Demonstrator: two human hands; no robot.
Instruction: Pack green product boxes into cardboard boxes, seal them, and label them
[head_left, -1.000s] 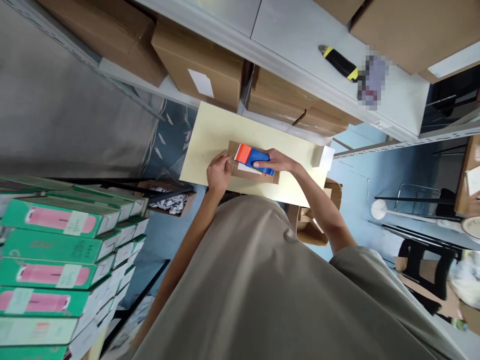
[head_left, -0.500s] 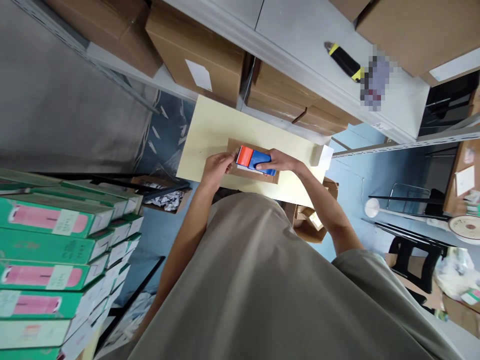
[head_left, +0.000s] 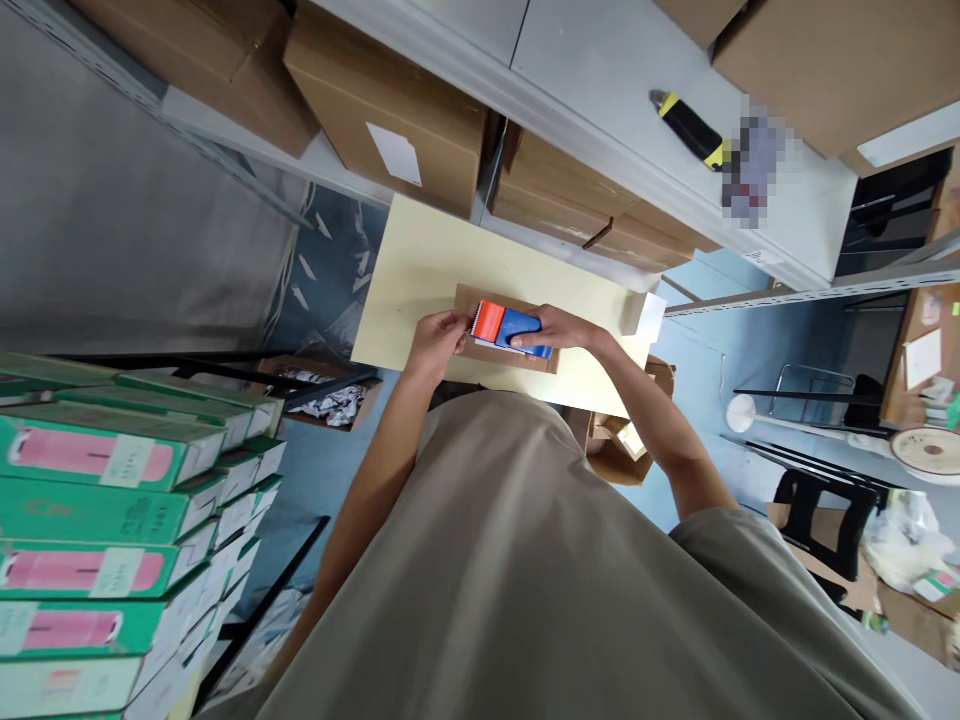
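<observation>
My right hand (head_left: 556,328) is wrapped round the blue body of a tape dispenser (head_left: 490,322) with an orange front and a toothed edge pointing left. Below the dispenser lies a small brown cardboard box (head_left: 466,295) with a white label partly covered by it. At the toothed end, my left hand (head_left: 439,343) is closed, its thumb and fingertips pinched together close to the teeth. What sits in that pinch is too small to make out. Both hands are over the pale yellow tabletop (head_left: 420,255).
Large cardboard boxes (head_left: 360,110) line the shelf behind the table. Yellow-black pliers (head_left: 691,130) lie on the upper shelf. Green boxes (head_left: 82,510) are stacked at left. A small white box (head_left: 641,313) stands at the table's right end; an open carton (head_left: 619,460) sits below.
The left hand has turned slightly and stays at the toothed end of the tape dispenser. The dispenser has shifted a little over the box, still in my right hand. The view has moved slightly.
</observation>
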